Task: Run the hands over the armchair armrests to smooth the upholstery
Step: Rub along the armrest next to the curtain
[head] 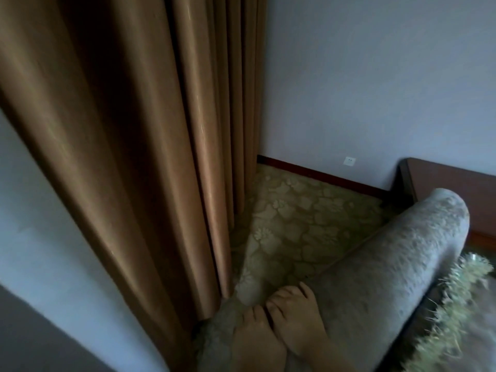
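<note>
A grey upholstered armrest (381, 264) runs from the bottom centre up to the right, ending in a rounded front. My left hand (256, 342) lies flat on its near end, fingers together and curling over the outer edge. Beside it, my right hand (294, 320) also rests palm down on the armrest, fingers slightly spread and pointing up-left. Both hands touch the fabric and hold nothing. The wrists run out of the bottom of the frame.
Brown curtains (150, 146) hang close on the left, reaching the patterned carpet (300, 221). A pale wall with a socket (349, 160) stands behind. A brown wooden piece of furniture (451, 181) sits at the right. A shaggy yellowish cover (453, 312) lies on the chair seat.
</note>
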Demonstrator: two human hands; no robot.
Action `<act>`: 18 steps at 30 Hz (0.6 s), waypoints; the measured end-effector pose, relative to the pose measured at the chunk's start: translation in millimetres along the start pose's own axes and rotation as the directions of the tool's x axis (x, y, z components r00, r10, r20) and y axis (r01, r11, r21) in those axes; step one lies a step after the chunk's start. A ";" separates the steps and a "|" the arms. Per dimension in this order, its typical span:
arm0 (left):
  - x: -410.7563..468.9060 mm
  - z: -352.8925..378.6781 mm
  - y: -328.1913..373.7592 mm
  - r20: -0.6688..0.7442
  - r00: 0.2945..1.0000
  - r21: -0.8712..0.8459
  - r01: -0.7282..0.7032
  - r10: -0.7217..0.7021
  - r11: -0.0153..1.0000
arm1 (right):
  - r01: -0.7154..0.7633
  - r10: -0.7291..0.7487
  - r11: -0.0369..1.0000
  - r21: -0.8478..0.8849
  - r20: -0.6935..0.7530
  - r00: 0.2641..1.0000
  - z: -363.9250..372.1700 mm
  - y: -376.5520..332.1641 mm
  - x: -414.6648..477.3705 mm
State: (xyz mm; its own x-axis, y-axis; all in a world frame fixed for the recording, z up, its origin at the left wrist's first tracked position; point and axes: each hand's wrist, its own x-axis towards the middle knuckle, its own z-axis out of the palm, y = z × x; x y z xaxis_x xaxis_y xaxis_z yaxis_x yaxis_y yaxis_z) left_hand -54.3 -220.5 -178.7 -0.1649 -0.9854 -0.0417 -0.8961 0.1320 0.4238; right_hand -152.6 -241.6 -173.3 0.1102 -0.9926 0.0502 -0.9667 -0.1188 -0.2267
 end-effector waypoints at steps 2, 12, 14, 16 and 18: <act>1.2 4.0 -7.4 -0.154 0.988 -0.022 -0.035 0.031 0.999 | 0.004 -0.004 1.000 0.004 0.034 0.999 2.3 3.9 2.2; -18.5 3.1 13.4 -0.173 0.968 -0.023 0.179 -0.181 0.984 | 0.016 -0.015 1.000 0.000 0.133 0.991 -11.6 1.6 -10.3; -35.2 2.3 22.0 -0.193 0.961 -0.018 0.200 -0.200 0.980 | 0.015 -0.016 1.000 0.009 0.124 0.992 -15.0 5.2 -23.4; -60.0 4.7 21.6 -0.197 0.954 -0.022 0.228 -0.227 0.973 | 0.028 -0.033 0.999 0.039 0.140 0.990 -13.8 -0.4 -44.1; -85.3 8.1 11.0 -0.191 0.945 -0.030 0.265 -0.266 0.964 | 0.055 -0.063 0.997 0.057 0.154 0.986 -8.0 -15.9 -65.6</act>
State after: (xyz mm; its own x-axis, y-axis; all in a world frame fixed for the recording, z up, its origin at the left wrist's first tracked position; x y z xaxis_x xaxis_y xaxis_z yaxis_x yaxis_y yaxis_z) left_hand -53.5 -134.1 -177.7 0.1608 -0.9868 0.0204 -0.8951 -0.1371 0.4242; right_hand -146.2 -174.4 -165.2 0.2049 -0.9750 -0.0856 -0.9444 -0.1740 -0.2791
